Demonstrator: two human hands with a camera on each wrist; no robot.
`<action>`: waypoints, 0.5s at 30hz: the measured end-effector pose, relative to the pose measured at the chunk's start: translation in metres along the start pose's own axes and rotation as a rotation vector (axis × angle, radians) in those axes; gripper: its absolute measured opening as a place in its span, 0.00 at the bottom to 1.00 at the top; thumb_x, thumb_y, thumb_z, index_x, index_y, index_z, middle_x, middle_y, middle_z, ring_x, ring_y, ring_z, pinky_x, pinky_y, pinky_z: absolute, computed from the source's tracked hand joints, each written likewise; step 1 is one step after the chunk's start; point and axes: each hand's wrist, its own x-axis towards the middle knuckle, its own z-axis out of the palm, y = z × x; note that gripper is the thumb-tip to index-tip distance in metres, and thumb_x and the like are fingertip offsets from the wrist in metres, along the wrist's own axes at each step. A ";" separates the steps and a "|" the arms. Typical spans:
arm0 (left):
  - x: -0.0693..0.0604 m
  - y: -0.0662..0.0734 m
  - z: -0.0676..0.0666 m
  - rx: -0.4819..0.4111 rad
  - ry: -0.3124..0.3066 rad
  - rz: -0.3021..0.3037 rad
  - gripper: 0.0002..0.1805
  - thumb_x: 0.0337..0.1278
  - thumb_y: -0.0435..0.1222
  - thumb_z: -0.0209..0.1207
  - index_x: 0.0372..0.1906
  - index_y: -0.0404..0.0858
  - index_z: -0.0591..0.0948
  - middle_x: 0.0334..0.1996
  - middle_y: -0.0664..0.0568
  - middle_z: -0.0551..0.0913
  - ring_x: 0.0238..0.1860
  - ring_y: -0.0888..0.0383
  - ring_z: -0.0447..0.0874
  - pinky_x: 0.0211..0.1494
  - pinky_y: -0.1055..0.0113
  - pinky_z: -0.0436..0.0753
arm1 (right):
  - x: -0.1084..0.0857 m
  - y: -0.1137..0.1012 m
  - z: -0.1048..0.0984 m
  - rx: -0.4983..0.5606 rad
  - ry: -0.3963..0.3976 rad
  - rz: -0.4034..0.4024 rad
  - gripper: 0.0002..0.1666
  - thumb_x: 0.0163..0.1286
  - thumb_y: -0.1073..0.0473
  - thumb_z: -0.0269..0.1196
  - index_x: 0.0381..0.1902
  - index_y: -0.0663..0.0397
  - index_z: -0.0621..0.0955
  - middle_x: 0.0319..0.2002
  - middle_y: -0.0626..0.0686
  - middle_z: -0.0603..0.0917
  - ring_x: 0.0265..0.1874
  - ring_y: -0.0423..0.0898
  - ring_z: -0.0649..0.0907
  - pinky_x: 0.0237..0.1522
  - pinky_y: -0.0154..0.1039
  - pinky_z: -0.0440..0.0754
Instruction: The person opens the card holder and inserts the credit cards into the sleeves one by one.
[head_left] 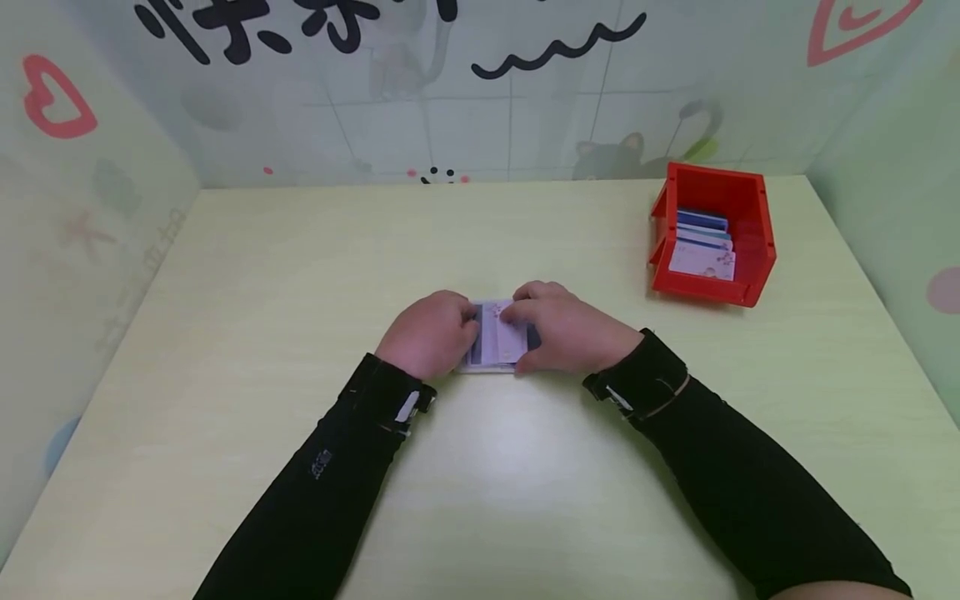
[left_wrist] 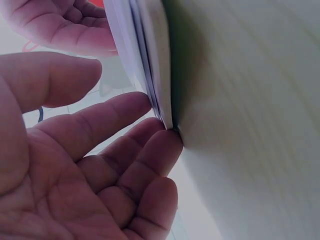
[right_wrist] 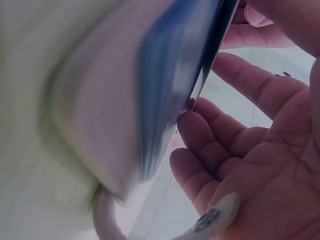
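- Two hands work at one pile of cards (head_left: 504, 343), which lies on a pale slab (left_wrist: 159, 55) between the fingertips; what the slab is I cannot make out.
- Done, as far as I can judge: the pile is gathered between the fingers. The handling seems midway, since both hands touch it.
- Left, by my judgement: lining up the pile. In the head view, grey and lilac strips show beside the left fingers, so the layers are not flush; how many cards there are I cannot count.
- Left hand (head_left: 431, 335): its fingertips touch the edge of the pile and slab, close to one another. The thumb is apart from the pile in the left wrist view, not clamped on it.
- Right hand (head_left: 576, 332): one finger lies over the pile's upper face, and the thumb reaches its near right corner. The fingers are spread along the edge; whether they pinch I cannot tell.
- Beyond the right fingers and farther right stands a red plastic bin (head_left: 703, 289), holding a row of cards (head_left: 702, 260) well apart from both hands.
- Under the slab and fingers is the pale tabletop (head_left: 555, 492).
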 end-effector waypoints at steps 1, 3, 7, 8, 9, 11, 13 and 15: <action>0.000 0.000 0.001 0.003 0.000 0.000 0.15 0.79 0.40 0.54 0.51 0.40 0.89 0.50 0.51 0.85 0.43 0.53 0.82 0.44 0.62 0.78 | 0.000 0.000 0.001 0.003 -0.001 0.003 0.40 0.60 0.51 0.80 0.69 0.55 0.80 0.68 0.57 0.74 0.68 0.55 0.71 0.68 0.47 0.78; -0.001 0.000 0.001 0.010 0.004 -0.002 0.15 0.79 0.40 0.54 0.51 0.40 0.89 0.51 0.51 0.85 0.45 0.53 0.82 0.47 0.61 0.79 | 0.001 -0.001 0.003 0.004 -0.002 0.007 0.40 0.60 0.51 0.80 0.69 0.55 0.80 0.69 0.57 0.74 0.68 0.55 0.71 0.70 0.47 0.77; -0.001 0.000 0.002 0.020 0.008 0.009 0.14 0.79 0.40 0.54 0.47 0.40 0.89 0.49 0.50 0.85 0.44 0.53 0.81 0.47 0.61 0.79 | 0.003 -0.001 0.006 -0.002 -0.005 0.012 0.40 0.60 0.51 0.80 0.68 0.54 0.80 0.70 0.57 0.74 0.70 0.55 0.71 0.71 0.48 0.77; -0.002 0.000 0.002 0.021 0.011 0.013 0.14 0.78 0.40 0.54 0.47 0.40 0.88 0.48 0.50 0.85 0.44 0.53 0.81 0.47 0.61 0.79 | 0.004 -0.002 0.007 -0.004 -0.002 0.010 0.40 0.60 0.51 0.80 0.68 0.54 0.80 0.70 0.57 0.74 0.70 0.55 0.71 0.71 0.48 0.77; -0.002 -0.001 0.002 0.023 0.013 0.018 0.14 0.78 0.40 0.54 0.45 0.40 0.88 0.47 0.50 0.85 0.43 0.53 0.81 0.47 0.61 0.79 | 0.004 -0.002 0.008 -0.009 0.001 0.004 0.39 0.60 0.51 0.80 0.67 0.55 0.80 0.70 0.58 0.74 0.69 0.56 0.71 0.71 0.48 0.77; -0.001 -0.001 0.002 0.031 0.016 0.028 0.13 0.78 0.40 0.53 0.44 0.40 0.87 0.46 0.50 0.85 0.42 0.53 0.81 0.46 0.61 0.78 | 0.004 -0.003 0.008 -0.018 0.006 -0.005 0.39 0.60 0.51 0.80 0.67 0.55 0.81 0.70 0.58 0.75 0.69 0.56 0.72 0.71 0.48 0.76; -0.001 -0.001 0.003 0.037 0.021 0.032 0.13 0.78 0.40 0.53 0.42 0.40 0.87 0.45 0.50 0.84 0.42 0.53 0.81 0.46 0.61 0.78 | 0.004 -0.004 0.009 -0.026 0.013 -0.017 0.39 0.60 0.51 0.80 0.66 0.56 0.81 0.70 0.58 0.76 0.70 0.56 0.72 0.72 0.48 0.75; 0.000 -0.001 0.003 0.039 0.025 0.033 0.13 0.78 0.40 0.53 0.41 0.40 0.86 0.44 0.50 0.84 0.41 0.53 0.81 0.45 0.61 0.78 | 0.004 -0.004 0.009 -0.035 0.016 -0.033 0.39 0.60 0.52 0.80 0.66 0.57 0.80 0.70 0.58 0.76 0.70 0.56 0.73 0.73 0.49 0.74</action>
